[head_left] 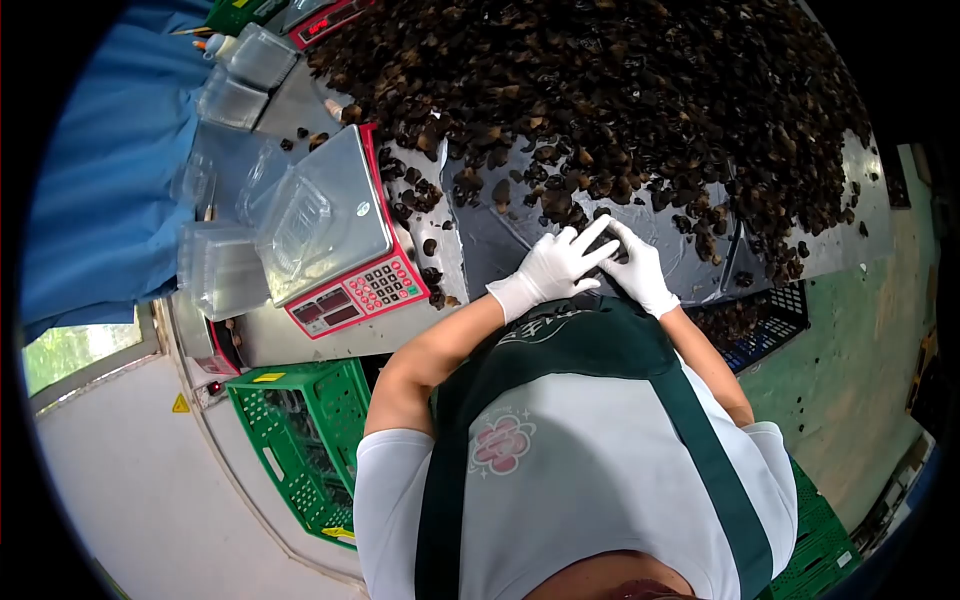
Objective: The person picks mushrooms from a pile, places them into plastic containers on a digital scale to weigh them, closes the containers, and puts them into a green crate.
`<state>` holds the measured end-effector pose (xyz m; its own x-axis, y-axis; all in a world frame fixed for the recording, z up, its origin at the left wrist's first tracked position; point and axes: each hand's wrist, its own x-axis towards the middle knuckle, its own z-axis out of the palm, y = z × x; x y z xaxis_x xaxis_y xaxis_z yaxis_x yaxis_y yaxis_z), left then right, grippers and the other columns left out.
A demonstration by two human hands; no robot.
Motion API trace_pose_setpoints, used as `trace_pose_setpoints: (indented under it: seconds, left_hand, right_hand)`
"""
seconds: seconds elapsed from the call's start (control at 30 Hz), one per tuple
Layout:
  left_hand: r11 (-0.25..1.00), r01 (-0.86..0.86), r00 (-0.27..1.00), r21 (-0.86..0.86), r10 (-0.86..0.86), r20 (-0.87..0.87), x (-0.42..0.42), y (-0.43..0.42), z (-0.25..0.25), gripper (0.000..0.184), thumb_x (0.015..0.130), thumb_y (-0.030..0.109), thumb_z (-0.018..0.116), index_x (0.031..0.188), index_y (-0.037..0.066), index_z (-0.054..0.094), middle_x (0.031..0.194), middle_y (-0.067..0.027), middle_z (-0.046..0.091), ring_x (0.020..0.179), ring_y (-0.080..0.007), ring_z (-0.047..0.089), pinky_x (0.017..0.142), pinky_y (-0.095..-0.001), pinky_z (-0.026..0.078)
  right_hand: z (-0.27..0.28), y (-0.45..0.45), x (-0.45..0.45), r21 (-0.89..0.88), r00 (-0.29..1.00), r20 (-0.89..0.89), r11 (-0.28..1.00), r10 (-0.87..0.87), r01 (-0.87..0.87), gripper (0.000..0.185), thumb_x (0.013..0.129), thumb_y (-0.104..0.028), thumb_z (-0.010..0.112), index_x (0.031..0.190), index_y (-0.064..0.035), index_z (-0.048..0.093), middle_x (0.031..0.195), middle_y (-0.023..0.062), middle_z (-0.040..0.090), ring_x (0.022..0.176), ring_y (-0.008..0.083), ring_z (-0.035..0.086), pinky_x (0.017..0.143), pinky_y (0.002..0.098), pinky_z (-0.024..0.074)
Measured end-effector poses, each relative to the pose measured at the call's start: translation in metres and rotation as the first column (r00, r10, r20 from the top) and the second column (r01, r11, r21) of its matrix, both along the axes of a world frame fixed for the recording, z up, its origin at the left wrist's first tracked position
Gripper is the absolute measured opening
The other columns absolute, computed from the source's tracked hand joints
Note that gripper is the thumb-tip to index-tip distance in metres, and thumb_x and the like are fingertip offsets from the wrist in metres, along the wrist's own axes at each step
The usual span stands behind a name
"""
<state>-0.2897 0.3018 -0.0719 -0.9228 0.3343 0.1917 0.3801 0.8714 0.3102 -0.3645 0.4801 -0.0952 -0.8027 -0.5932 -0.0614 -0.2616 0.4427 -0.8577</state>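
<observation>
My left hand (548,268), in a white glove, reaches over the grey sheet (490,240) at the table's near edge with its fingers spread. My right hand (640,272), also gloved, meets it at the fingertips. Its fingers are bent inward, and what lies between them is too dark and small to make out. Just beyond both hands are loose dark brown, curled pieces (560,207), like mushrooms or wood-ear fungus. They spread from a large heap (620,90) covering the far part of the table.
To the left stands a red scale (350,295) with a clear tray (300,215) on it. Clear plastic boxes (222,270) are stacked beside it. A green crate (300,440) sits below left, a black crate (765,325) at the right edge. Another red scale (325,20) is farther back.
</observation>
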Motion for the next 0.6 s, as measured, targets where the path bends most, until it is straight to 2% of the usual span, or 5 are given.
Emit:
trace_pose_setpoints:
  seconds: [0.17, 0.27, 0.37, 0.5, 0.6]
  left_hand:
    - [0.998, -0.028, 0.986, -0.048, 0.020, -0.165, 0.000, -0.010, -0.018, 0.042, 0.073, 0.029, 0.067, 0.113, 0.018, 0.062, 0.105, 0.0052, 0.060, 0.079, -0.0137, 0.056, 0.051, -0.0246, 0.049]
    - [0.975, -0.099, 0.954, 0.199, 0.150, -0.259, 0.011, -0.021, -0.015, 0.031, 0.072, 0.014, 0.072, 0.103, 0.013, 0.067, 0.100, 0.0001, 0.067, 0.072, -0.0170, 0.061, 0.058, -0.0258, 0.051]
    - [0.782, -0.249, 0.855, 0.571, 0.455, -0.249, 0.011, -0.033, -0.010, 0.018, 0.075, 0.008, 0.072, 0.093, 0.008, 0.069, 0.090, -0.0063, 0.069, 0.078, -0.0209, 0.065, 0.068, -0.0293, 0.054]
    - [0.497, -0.485, 0.642, 0.720, 0.761, -0.092, 0.011, -0.063, -0.012, 0.019, 0.075, 0.003, 0.073, 0.093, 0.001, 0.068, 0.095, -0.0101, 0.069, 0.083, -0.0186, 0.065, 0.075, -0.0274, 0.052]
    - [0.355, -0.542, 0.561, 0.762, 0.828, 0.014, 0.016, -0.093, 0.007, 0.021, 0.077, 0.004, 0.073, 0.098, 0.003, 0.068, 0.096, -0.0069, 0.068, 0.085, -0.0158, 0.064, 0.078, -0.0271, 0.050]
  right_hand:
    - [0.009, 0.007, -0.012, -0.041, 0.955, 0.279, 0.993, -0.098, 0.114, 0.065, 0.075, -0.005, 0.075, 0.133, -0.0016, 0.047, 0.124, 0.0086, 0.060, 0.076, 0.0070, 0.061, 0.077, 0.0239, 0.0509]
    - [0.025, 0.012, -0.018, 0.091, 0.966, 0.245, 0.994, -0.085, 0.064, 0.064, 0.075, -0.007, 0.076, 0.133, -0.0038, 0.049, 0.120, 0.0102, 0.062, 0.075, 0.0068, 0.060, 0.076, 0.0245, 0.0510]
    - [0.030, 0.011, -0.015, 0.222, 0.954, 0.283, 0.974, -0.096, 0.032, 0.063, 0.075, -0.010, 0.077, 0.132, -0.0073, 0.050, 0.116, 0.0120, 0.064, 0.073, 0.0073, 0.061, 0.074, 0.0252, 0.0511]
    - [0.015, 0.002, -0.008, 0.121, 0.998, 0.057, 0.992, 0.018, -0.025, 0.064, 0.072, -0.015, 0.079, 0.130, -0.0104, 0.052, 0.123, 0.0092, 0.061, 0.071, 0.0127, 0.061, 0.072, 0.0268, 0.0515]
    - [0.024, -0.014, -0.010, 0.180, 0.995, -0.083, 0.983, 0.050, -0.034, 0.065, 0.071, -0.022, 0.078, 0.130, -0.0121, 0.051, 0.135, 0.0083, 0.052, 0.079, 0.0181, 0.063, 0.075, 0.0305, 0.0528]
